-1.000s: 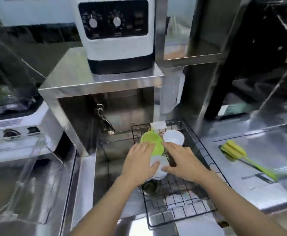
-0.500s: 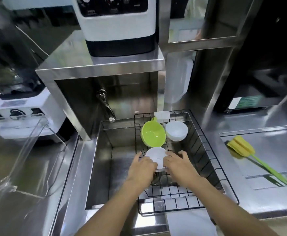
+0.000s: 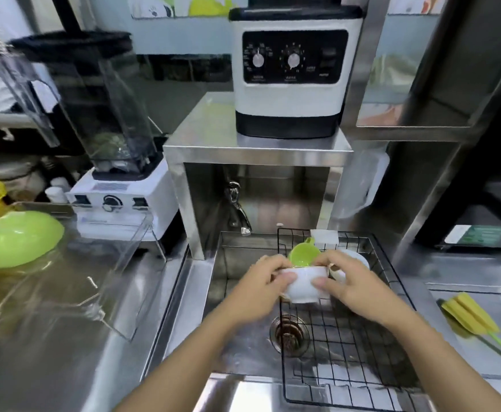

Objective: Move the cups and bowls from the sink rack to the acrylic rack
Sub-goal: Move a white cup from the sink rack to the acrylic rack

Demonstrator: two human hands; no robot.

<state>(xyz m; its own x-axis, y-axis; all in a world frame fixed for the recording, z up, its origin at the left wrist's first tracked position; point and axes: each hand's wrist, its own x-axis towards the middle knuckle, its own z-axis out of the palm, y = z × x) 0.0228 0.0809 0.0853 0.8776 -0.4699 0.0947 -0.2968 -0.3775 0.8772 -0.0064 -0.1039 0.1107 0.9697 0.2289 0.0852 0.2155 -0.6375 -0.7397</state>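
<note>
Both hands hold a white bowl (image 3: 302, 285) above the black wire sink rack (image 3: 347, 352). My left hand (image 3: 261, 286) grips its left side and my right hand (image 3: 353, 285) grips its right side. Behind the bowl, a green cup (image 3: 301, 254) with a handle and another white bowl (image 3: 357, 257) stay in the rack, partly hidden by my hands. The clear acrylic rack (image 3: 115, 281) stands on the counter to the left. An upturned green bowl (image 3: 20, 237) rests on its far left part.
A steel sink (image 3: 243, 337) with a drain (image 3: 288, 334) lies under the wire rack. A tap (image 3: 239, 209) hangs below a steel shelf carrying a white machine (image 3: 291, 72). A blender (image 3: 109, 144) stands behind the acrylic rack. A yellow-green brush (image 3: 475, 319) lies on the right counter.
Both hands have lifted the white bowl up off the wire rack. The camera has tilted up and turned left, bringing the acrylic rack and green bowl into view.
</note>
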